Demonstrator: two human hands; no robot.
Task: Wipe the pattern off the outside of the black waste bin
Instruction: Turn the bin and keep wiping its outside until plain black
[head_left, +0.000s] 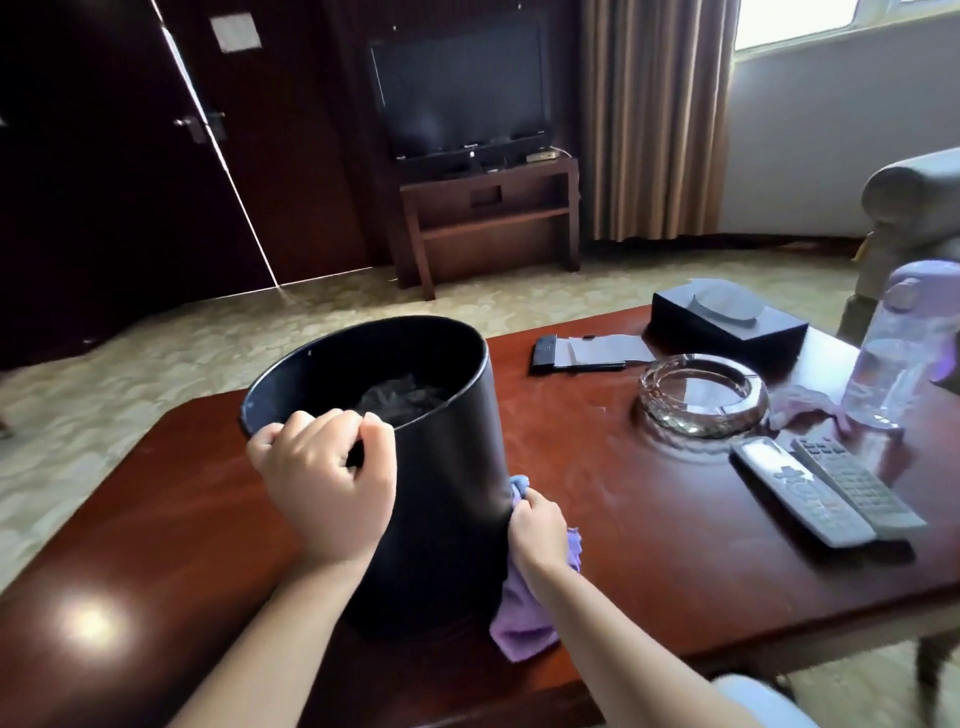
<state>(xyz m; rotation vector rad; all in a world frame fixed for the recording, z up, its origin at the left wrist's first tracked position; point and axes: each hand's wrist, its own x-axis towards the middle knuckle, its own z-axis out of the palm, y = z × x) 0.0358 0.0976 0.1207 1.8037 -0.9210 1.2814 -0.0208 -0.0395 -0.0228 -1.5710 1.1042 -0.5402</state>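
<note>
While left hand (324, 480) grips black waste bin (441, 467) rim, right hand (537, 525) clutches purple cloth (519, 618) against bin's side.

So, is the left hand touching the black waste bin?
Touching. In the head view the left hand grips the near rim of the black waste bin, fingers curled over the edge, with no gap visible between them.

a single head-worn wide-angle view looks forward and down from just above the wooden table (675, 519), close over the black waste bin (447, 493) and both forearms. it faces across the room toward a television (460, 88); the frame edges bend, probably lens distortion.
</note>
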